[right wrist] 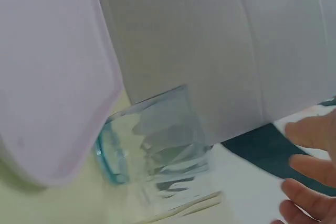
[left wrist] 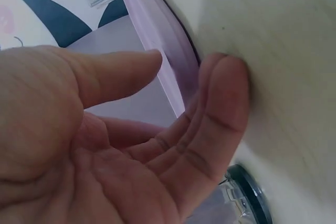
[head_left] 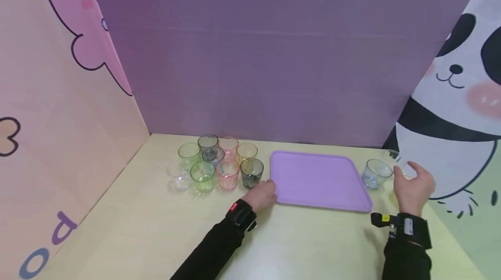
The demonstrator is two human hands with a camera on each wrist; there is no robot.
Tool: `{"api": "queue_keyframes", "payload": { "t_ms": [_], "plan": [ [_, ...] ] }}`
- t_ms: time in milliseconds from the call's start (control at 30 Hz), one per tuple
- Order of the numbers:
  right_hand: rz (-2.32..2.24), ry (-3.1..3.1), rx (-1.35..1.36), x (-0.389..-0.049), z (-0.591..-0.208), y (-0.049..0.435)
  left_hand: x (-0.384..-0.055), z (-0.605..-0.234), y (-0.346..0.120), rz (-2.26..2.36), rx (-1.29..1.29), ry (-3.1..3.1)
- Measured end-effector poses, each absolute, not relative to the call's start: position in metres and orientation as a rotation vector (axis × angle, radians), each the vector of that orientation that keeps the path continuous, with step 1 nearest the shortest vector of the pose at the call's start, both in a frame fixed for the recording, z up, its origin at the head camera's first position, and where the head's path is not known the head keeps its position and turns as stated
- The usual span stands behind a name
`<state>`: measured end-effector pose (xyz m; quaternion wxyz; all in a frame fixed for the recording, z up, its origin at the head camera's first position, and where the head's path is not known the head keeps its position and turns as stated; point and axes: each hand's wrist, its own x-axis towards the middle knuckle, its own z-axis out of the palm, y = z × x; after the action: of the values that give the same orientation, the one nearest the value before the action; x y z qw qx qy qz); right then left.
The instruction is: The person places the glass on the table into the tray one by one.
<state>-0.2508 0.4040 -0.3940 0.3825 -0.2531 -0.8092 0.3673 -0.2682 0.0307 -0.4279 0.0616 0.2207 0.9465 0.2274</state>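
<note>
My left hand (head_left: pixel 261 195) is low at the near left corner of the lilac tray (head_left: pixel 318 182), close to a dark grey glass (head_left: pixel 252 173). In the left wrist view, its fingers (left wrist: pixel 226 95) bend loosely beside the tray's rim (left wrist: pixel 157 35), with the thumb apart from them. At the right, my right hand (head_left: pixel 415 186) hovers with thumb and fingers spread, holding nothing. Near it stand a pale blue glass (head_left: pixel 376 174), a yellowish glass (head_left: pixel 393 198) partly hidden behind the hand, and a clear glass (head_left: pixel 389 155). The right wrist view has the blue glass (right wrist: pixel 113 153) beside the tray.
Left of the tray, several tinted glasses stand grouped, among them a green one (head_left: pixel 202 177), a pink one (head_left: pixel 228 175), an amber one (head_left: pixel 246 151) and a clear one (head_left: pixel 180 178). A purple backdrop (head_left: pixel 266 62) and printed side panels border the pale table (head_left: pixel 156 228).
</note>
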Motion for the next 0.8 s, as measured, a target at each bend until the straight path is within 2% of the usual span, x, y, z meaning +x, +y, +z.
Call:
{"api": "queue_keyframes", "payload": {
  "t_ms": [367,800],
  "plan": [
    [1.072,-2.086,-0.863,-0.246,-0.416,0.425,-0.277,-0.437,0.043,0.450,0.683,2.935],
    [1.118,-2.204,-0.965,-0.244,-0.423,0.433,-0.278,-0.437,0.045,0.453,0.595,2.921]
  ]
}}
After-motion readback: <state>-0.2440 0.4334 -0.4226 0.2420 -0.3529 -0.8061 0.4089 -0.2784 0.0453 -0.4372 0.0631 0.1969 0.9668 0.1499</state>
